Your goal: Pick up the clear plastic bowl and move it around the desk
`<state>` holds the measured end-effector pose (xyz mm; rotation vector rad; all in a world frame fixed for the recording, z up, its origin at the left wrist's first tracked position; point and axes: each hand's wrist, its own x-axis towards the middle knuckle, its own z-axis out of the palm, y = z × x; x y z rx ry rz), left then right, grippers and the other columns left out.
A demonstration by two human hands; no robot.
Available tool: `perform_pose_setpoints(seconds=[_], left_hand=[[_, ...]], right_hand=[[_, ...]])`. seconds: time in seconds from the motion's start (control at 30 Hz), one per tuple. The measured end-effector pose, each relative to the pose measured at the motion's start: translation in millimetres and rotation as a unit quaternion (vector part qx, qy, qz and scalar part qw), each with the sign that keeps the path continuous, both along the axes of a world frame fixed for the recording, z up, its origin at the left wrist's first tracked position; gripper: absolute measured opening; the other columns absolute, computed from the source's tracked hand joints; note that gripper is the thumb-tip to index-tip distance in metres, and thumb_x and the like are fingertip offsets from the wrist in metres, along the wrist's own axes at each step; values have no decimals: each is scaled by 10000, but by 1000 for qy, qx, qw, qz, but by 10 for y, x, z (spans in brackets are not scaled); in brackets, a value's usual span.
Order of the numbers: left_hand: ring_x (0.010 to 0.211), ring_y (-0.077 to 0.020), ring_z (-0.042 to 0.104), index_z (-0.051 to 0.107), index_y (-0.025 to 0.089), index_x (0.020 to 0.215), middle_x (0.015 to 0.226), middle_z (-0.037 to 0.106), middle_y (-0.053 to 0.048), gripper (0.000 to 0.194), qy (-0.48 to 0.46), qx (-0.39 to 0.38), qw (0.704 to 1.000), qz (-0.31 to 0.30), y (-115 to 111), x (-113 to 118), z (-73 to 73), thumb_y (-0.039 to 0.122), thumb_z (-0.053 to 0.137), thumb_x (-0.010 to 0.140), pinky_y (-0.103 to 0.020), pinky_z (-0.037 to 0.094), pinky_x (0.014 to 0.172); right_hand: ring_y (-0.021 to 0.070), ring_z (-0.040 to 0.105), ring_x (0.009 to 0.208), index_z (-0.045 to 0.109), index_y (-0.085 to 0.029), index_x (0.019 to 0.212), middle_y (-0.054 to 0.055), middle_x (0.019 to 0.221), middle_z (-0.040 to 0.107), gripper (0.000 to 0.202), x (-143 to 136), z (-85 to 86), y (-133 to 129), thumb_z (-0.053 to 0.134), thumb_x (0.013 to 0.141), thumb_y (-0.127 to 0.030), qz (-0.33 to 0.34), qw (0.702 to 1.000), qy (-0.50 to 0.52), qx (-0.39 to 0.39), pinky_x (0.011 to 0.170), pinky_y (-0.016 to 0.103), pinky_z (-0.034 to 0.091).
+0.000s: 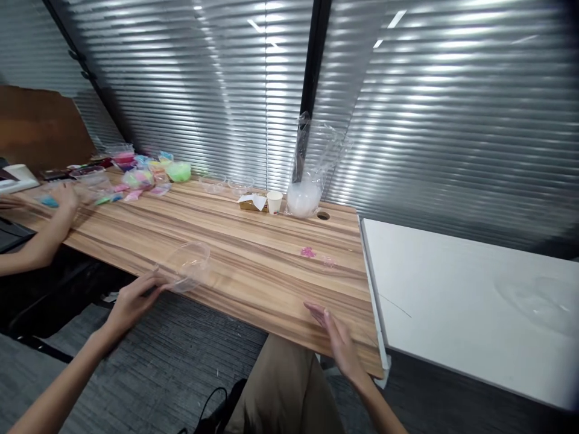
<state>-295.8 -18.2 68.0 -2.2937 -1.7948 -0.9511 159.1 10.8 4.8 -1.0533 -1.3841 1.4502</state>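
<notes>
Low in the frame, the left hand [136, 298] pinches the near rim of a clear plastic bowl [187, 265], its grip closed on that thin, glossy edge; the bowl sits tilted at the front edge of the table [253, 271], left of centre, and looks empty. The right hand [337, 337] lies flat and open on the striped wood-grain table near its lower right corner, fingers straight, holding nothing. Further up, small pink pieces [308, 252] lie scattered on the wood. Beyond them stand a white paper cup [274, 202], a small brown box [251, 202] and a tall crinkled clear bag [312, 169] with whitish filling. At the upper left, bright packets [145, 175] lie in a heap, and another person's hand [63, 199] rests near them.
</notes>
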Motion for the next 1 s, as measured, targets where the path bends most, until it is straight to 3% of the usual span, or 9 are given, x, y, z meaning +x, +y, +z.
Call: perform_pose_setpoints(seconds=[0.13, 0.2, 0.27, 0.37, 0.47, 0.53, 0.7, 0.83, 1.0], left_hand=[[750, -130, 612, 605, 208, 769, 724, 638, 37, 263, 66, 23, 997, 32, 356, -431, -91, 411, 467, 866, -260, 507, 775], [774, -131, 601, 608, 202, 793, 763, 643, 26, 351, 95, -10, 994, 57, 534, -677, -128, 480, 411, 874, -251, 501, 762], [758, -146, 593, 609, 173, 780, 756, 639, -1, 474, 102, -22, 988, 116, 705, -917, -123, 574, 366, 851, -262, 502, 748], [987, -264, 552, 590, 63, 915, 977, 631, -123, 512, 103, -14, 973, 205, 924, -1201, -36, 535, 402, 848, -441, 436, 899], [1237, -441, 297, 409, -100, 1170, 1307, 369, -315, 595, 94, -7, 945, 315, 1087, -1316, 80, 375, 521, 829, -640, 270, 946], [1265, -495, 187, 312, -141, 1229, 1356, 232, -373, 612, 89, -23, 935, 342, 1189, -1294, 133, 282, 520, 840, -699, 227, 910], [1299, -468, 140, 332, -128, 1238, 1386, 197, -357, 514, 107, -89, 955, 263, 1596, -1054, 151, 153, 512, 848, -674, 144, 966], [1326, -429, 119, 338, -130, 1236, 1401, 204, -340, 479, 109, -114, 967, 200, 2150, -800, 112, 112, 501, 856, -622, 94, 1019], [1340, -376, 136, 304, -130, 1250, 1416, 220, -306, 476, 97, -98, 981, 140, 2972, -457, 94, 120, 470, 881, -570, 90, 1058]], right_hand=[[228, 449, 1216, 603, -181, 1171, 82, 1249, 545, 509, 23, -35, -19, 345, 918, -540, 9, 997, -65, 31, 1098, 465, 229], [229, 450, 1215, 601, -186, 1175, 81, 1248, 546, 503, 15, -34, -28, 341, 921, -534, 12, 996, -83, 39, 1100, 471, 216], [230, 454, 1211, 603, -191, 1174, 79, 1242, 551, 497, 5, -35, -39, 338, 922, -529, 12, 994, -101, 44, 1100, 476, 212], [231, 454, 1212, 600, -191, 1180, 76, 1241, 551, 486, -2, -54, -49, 344, 924, -514, 14, 991, -121, 54, 1099, 475, 222], [232, 458, 1209, 596, -184, 1186, 76, 1240, 552, 490, 1, -78, -49, 338, 926, -509, 11, 989, -136, 60, 1090, 466, 253], [227, 457, 1211, 588, -183, 1196, 75, 1246, 547, 496, 2, -80, -46, 318, 933, -505, 15, 987, -149, 57, 1086, 458, 268], [203, 451, 1219, 574, -209, 1208, 55, 1261, 536, 468, -16, -52, -44, 279, 953, -469, 16, 981, -182, 64, 1083, 428, 288], [189, 481, 1194, 576, -235, 1206, 32, 1242, 554, 408, -3, -104, -47, 304, 961, -415, 1, 973, -210, 95, 1047, 381, 361], [181, 553, 1114, 600, -246, 1184, 20, 1178, 599, 338, 14, -356, -34, 373, 949, -337, -48, 953, -246, 172, 974, 290, 450]])
